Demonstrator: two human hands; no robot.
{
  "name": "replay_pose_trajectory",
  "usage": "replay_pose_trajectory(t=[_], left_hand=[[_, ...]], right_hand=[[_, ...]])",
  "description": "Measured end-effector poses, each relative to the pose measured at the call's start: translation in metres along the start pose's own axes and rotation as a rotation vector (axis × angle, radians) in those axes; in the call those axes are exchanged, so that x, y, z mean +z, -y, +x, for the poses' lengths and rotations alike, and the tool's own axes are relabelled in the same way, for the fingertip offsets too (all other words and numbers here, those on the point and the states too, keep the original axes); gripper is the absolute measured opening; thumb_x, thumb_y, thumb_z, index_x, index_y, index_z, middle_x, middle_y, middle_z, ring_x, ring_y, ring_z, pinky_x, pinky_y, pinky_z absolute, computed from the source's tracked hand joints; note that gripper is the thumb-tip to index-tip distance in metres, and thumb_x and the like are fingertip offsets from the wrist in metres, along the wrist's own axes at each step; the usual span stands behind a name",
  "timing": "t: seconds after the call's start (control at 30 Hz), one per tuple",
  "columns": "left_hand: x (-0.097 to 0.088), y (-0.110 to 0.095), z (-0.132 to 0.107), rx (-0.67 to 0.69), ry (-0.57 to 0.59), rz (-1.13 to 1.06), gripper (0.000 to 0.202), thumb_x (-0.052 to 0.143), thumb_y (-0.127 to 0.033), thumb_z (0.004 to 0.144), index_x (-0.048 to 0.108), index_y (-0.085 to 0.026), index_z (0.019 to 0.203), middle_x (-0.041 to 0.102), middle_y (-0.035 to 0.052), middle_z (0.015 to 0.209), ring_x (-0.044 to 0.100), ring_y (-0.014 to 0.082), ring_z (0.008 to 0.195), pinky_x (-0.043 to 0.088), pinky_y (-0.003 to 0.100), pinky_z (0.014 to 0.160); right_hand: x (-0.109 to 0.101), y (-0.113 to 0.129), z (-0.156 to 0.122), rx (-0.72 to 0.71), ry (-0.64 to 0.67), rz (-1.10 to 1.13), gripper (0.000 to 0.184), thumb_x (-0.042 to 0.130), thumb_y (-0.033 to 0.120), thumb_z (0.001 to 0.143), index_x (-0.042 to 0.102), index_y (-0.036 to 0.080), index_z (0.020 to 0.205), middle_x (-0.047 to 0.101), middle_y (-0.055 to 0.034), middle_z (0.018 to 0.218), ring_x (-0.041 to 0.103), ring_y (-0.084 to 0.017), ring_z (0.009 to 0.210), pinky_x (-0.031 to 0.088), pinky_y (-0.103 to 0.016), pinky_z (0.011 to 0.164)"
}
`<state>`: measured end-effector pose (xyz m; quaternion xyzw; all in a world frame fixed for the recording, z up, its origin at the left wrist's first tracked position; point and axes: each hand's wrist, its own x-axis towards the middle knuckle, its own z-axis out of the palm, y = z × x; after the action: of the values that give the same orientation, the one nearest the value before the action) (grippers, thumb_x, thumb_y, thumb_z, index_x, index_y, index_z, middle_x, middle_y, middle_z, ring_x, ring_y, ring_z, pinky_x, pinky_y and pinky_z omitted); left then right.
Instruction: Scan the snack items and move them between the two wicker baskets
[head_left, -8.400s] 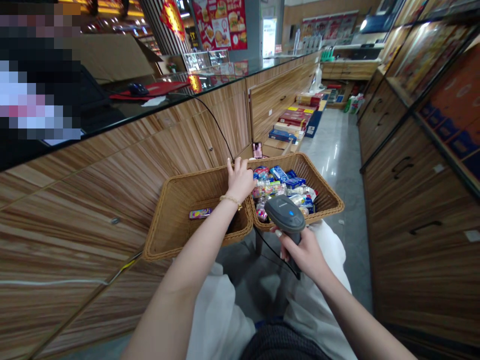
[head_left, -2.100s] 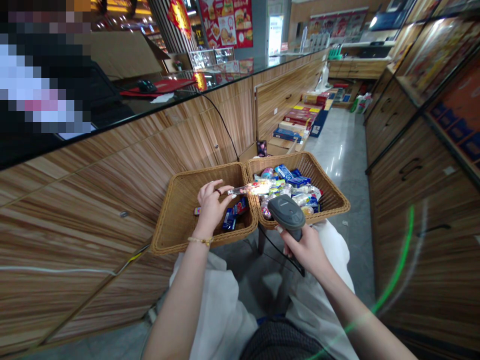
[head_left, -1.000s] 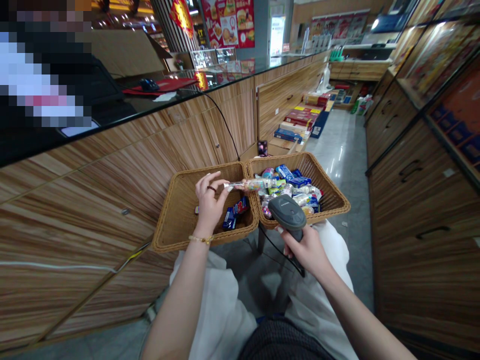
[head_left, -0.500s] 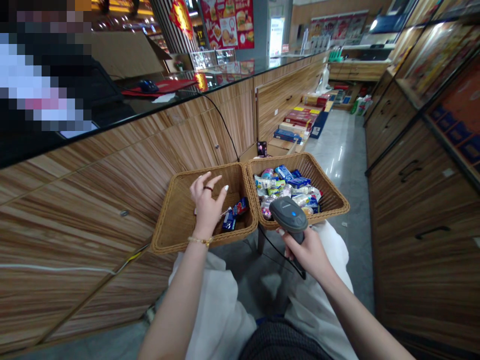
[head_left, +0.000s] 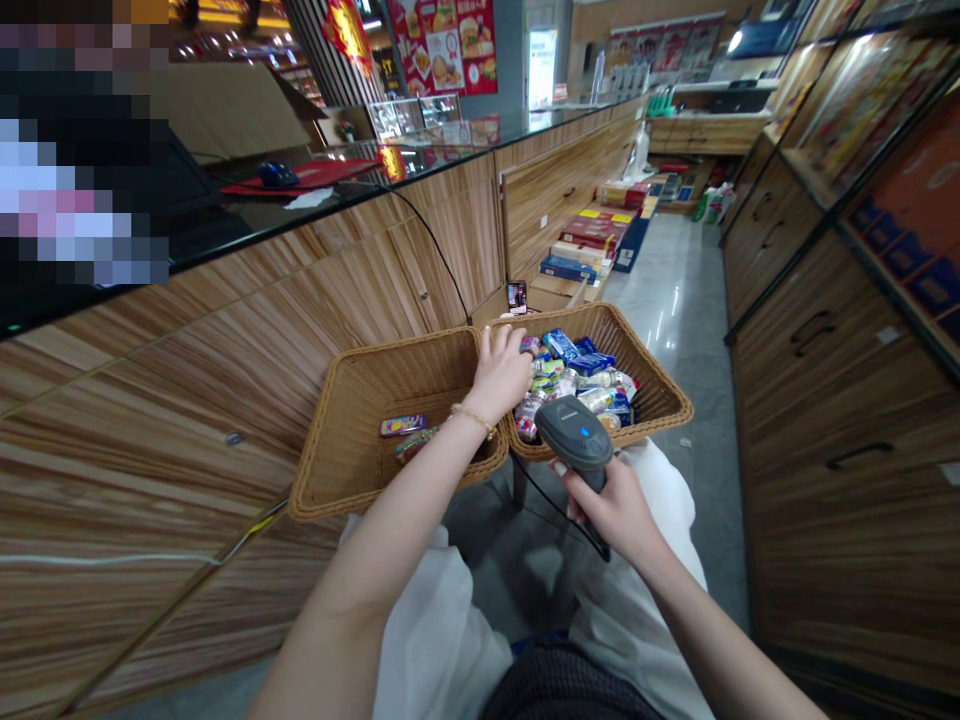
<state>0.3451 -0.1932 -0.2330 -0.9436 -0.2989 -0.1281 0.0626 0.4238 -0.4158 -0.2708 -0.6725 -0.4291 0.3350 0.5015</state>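
Head view: left hand dipped into the right basket, fingers a bit bent, tips hidden, so can't tell if pinching anything. Right hand wrapped firmly round the scanner, nose pointing over the near rim. Packs piled loose in there; just a purple box and a clear-wrapped pack visible down in the left basket. Biggest risk, probably: dragging up a neighbour too, thanks to that jumble. Could also knock something on the rims while crossing between baskets, or snag the cable with a big scanner swing. Might even tip a basket by leaning hard on an edge; support mostly hidden, only one leg showing underneath. Around that: wood-fronted counter with a dark glossy top, mouse on a red mat, open drawer full of boxes, shiny grey floor, cabinets along the right.
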Motion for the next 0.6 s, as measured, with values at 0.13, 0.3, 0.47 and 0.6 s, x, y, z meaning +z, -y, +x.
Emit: replay_pose_trajectory(t=[0.13,0.3,0.47,0.6], left_hand=[[0.026,-0.011,0.023,0.054,0.039,0.069,0.034,0.057,-0.011,0.089,0.079,-0.017,0.113,0.060,0.0143,0.144,0.043,0.0361,0.144,0.019,0.063,0.127],[0.037,-0.007,0.033,0.042,0.064,0.073,0.030,0.057,-0.012,0.091,0.081,-0.016,0.108,0.066,0.0154,0.132,0.046,0.0350,0.139,0.017,0.063,0.127],[0.018,0.000,0.024,0.017,0.017,0.029,0.026,0.072,-0.021,0.083,0.080,-0.016,0.107,0.062,0.0156,0.140,0.043,0.0371,0.142,0.016,0.064,0.128],[-0.004,0.009,0.004,-0.043,-0.044,-0.032,0.021,0.078,-0.026,0.081,0.079,-0.018,0.100,0.060,0.0147,0.143,0.042,0.0374,0.144,0.018,0.065,0.127]], right_hand=[[0.001,0.001,0.000,-0.008,-0.005,-0.020,0.027,0.065,0.047,0.088,0.059,0.023,0.077,0.064,-0.0004,0.046,0.065,-0.021,0.042,0.049,-0.027,0.048],[0.000,-0.001,0.000,-0.002,0.000,-0.005,0.027,0.064,0.046,0.089,0.056,0.024,0.077,0.065,-0.0005,0.047,0.064,-0.020,0.041,0.050,-0.027,0.048],[-0.002,0.000,0.000,-0.012,0.008,-0.022,0.024,0.063,0.044,0.087,0.056,0.024,0.077,0.065,-0.0013,0.048,0.065,-0.021,0.042,0.050,-0.027,0.046],[-0.001,0.000,0.000,-0.007,0.013,-0.008,0.022,0.062,0.042,0.088,0.056,0.024,0.077,0.065,-0.0013,0.048,0.065,-0.021,0.043,0.049,-0.027,0.047]])
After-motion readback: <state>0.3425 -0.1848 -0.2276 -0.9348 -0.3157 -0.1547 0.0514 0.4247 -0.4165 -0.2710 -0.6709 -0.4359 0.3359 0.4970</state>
